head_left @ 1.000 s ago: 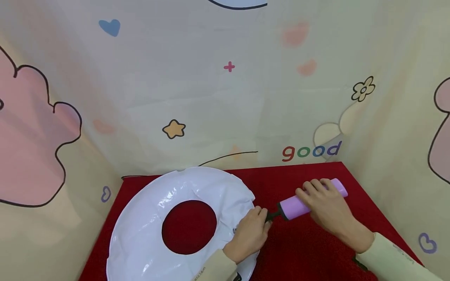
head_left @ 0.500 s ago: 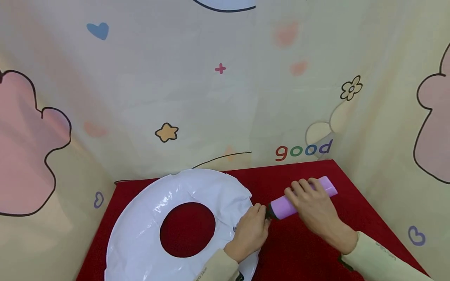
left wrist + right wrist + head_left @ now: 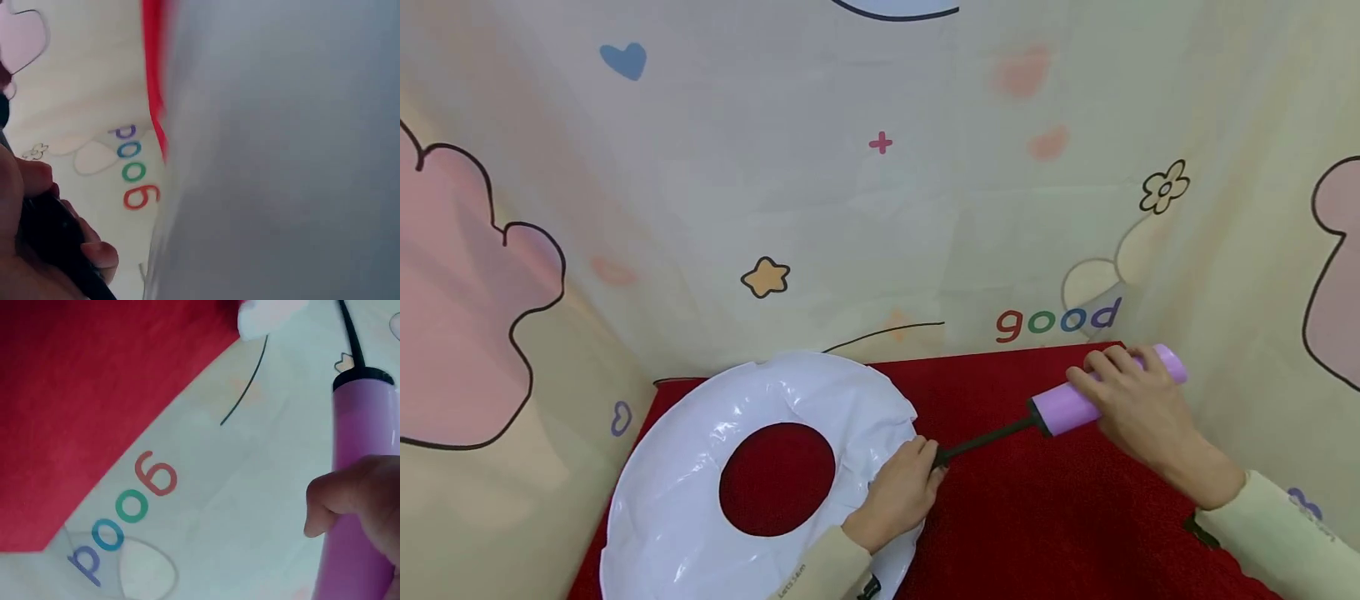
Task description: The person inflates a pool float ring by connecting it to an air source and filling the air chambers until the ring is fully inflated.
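Note:
A purple hand pump [image 3: 1063, 409] is held slanted above the table, its barrel up and to the right. My right hand [image 3: 1138, 402] grips the barrel, with fingers wrapped over it, as the right wrist view also shows on the purple barrel [image 3: 361, 428]. A long stretch of black rod [image 3: 988, 437] shows between barrel and left hand. My left hand [image 3: 898, 490] curls round the pump's black handle [image 3: 53, 234], beside the right edge of a white swim ring [image 3: 658, 475]. Partly filled and wrinkled, the ring lies flat; its surface fills much of the left wrist view.
A red cloth [image 3: 1030, 517] covers the table under the ring. Behind and at both sides hangs a pale printed curtain [image 3: 820, 167] with hearts, a star and the word "good".
The right hand first pushed the barrel in towards the left hand, then drew it out up and right, baring the rod. The left hand and ring shifted slightly left in view.

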Action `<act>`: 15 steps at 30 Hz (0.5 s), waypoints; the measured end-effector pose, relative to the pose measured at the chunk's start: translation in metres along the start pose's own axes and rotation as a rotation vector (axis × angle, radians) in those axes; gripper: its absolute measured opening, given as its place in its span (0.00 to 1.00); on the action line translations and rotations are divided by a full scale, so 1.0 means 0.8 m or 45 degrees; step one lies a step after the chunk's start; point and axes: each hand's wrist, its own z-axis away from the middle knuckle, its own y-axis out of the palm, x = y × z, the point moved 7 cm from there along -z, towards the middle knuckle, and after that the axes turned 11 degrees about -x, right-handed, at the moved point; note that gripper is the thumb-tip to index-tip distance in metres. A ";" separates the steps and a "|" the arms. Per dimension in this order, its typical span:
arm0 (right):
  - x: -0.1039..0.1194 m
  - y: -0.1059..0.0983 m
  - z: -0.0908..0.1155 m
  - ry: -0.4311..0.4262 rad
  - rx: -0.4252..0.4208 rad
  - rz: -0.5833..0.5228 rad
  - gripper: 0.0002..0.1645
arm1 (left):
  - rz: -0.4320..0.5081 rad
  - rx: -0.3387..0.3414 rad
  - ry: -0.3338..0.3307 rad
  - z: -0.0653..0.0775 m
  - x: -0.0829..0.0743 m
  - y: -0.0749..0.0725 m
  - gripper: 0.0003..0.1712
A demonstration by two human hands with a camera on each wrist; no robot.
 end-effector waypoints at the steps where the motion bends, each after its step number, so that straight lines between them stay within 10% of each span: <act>1: 0.006 0.001 0.000 -0.016 0.009 0.003 0.30 | 0.004 -0.015 0.011 -0.002 -0.005 0.002 0.09; 8: 0.070 0.011 0.005 -0.142 0.080 0.038 0.36 | 0.060 -0.098 0.055 -0.019 -0.068 0.020 0.05; 15: 0.031 -0.003 0.011 -0.091 0.061 -0.003 0.34 | 0.072 0.016 0.038 -0.020 -0.069 0.020 0.09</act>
